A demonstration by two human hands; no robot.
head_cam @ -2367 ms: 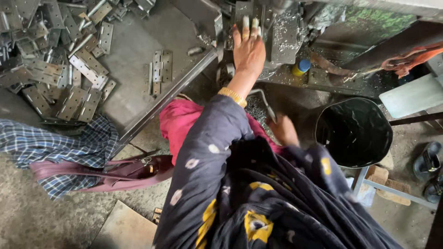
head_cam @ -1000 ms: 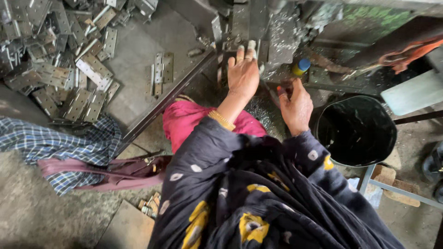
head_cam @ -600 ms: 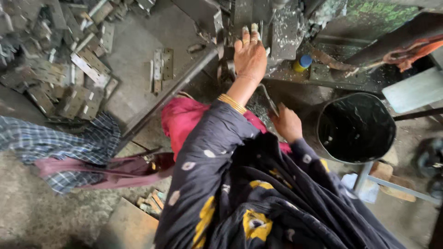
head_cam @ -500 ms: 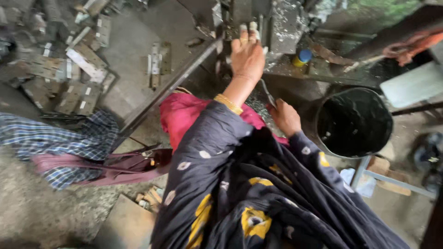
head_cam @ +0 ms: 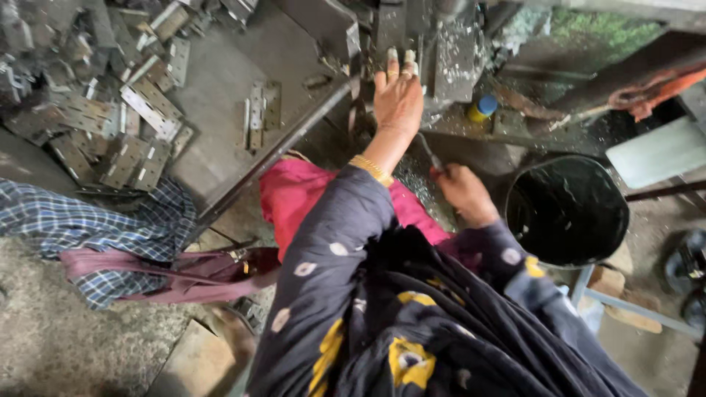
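The left hand (head_cam: 398,99) lay flat, fingers spread, on the grey steel machine block (head_cam: 456,59), while the right hand (head_cam: 460,192), below it, gripped a thin metal rod (head_cam: 429,152). Fingertips that near the block risked pinching, and loose perforated grey hinge plates (head_cam: 147,110), left of it, could cut.

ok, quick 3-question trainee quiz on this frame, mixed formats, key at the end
1. True or false: the left hand is raised to the metal machine part above it.
2. The right hand grips: A) a thin metal tool B) a blue-capped bottle C) a hinge.
3. Fill in: the black bucket stands to the person's ____ side.

Key: 1 true; 2 A; 3 right. The loose hinge plates lie heaped on the tray at the left, away from both hands.
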